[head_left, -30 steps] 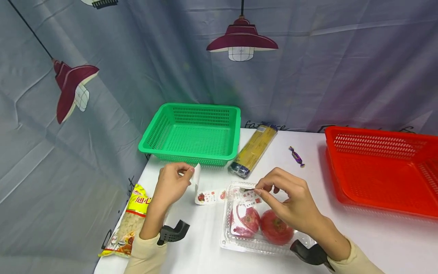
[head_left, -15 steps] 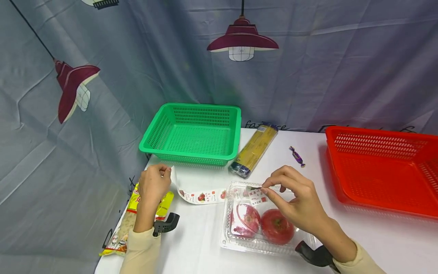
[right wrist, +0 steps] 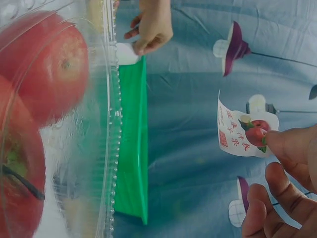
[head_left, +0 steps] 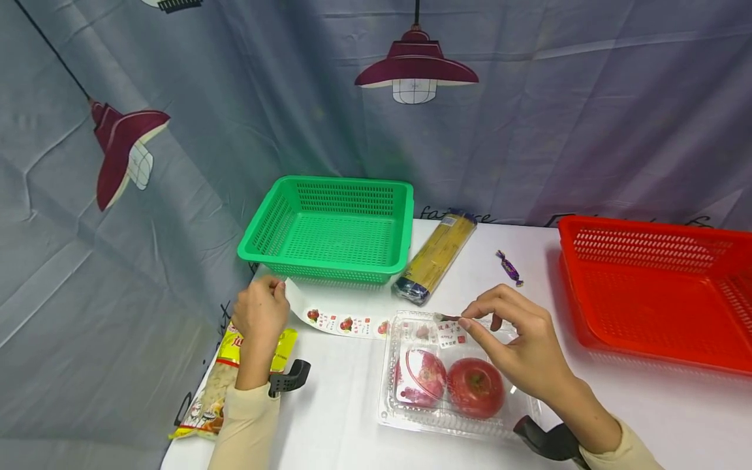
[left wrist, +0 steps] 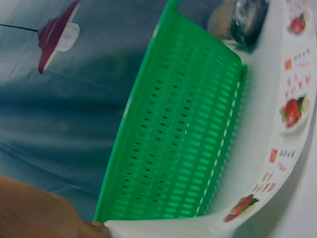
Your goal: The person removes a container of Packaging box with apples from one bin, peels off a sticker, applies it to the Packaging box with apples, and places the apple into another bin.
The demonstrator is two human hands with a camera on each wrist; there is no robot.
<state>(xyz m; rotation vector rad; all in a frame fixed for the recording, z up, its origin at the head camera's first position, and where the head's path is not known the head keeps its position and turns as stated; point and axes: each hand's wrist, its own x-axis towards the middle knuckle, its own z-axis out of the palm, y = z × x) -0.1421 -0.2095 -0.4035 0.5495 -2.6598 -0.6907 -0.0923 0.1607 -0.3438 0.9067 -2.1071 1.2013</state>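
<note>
Hands (head_left: 261,312) (head_left: 517,339) pinch glossy paper label strip (head_left: 341,322) over clear clamshell (head_left: 411,411).

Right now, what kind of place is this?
Probably a staged sorting table, not a real kitchen: a cloth backdrop printed with lamps hangs behind, and a green basket and red basket sit among groceries like boxed apples.

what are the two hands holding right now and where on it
Both hands pinch one printed label strip: the left hand holds its free far end, and the right hand pinches the other end over the clear apple box.
</note>
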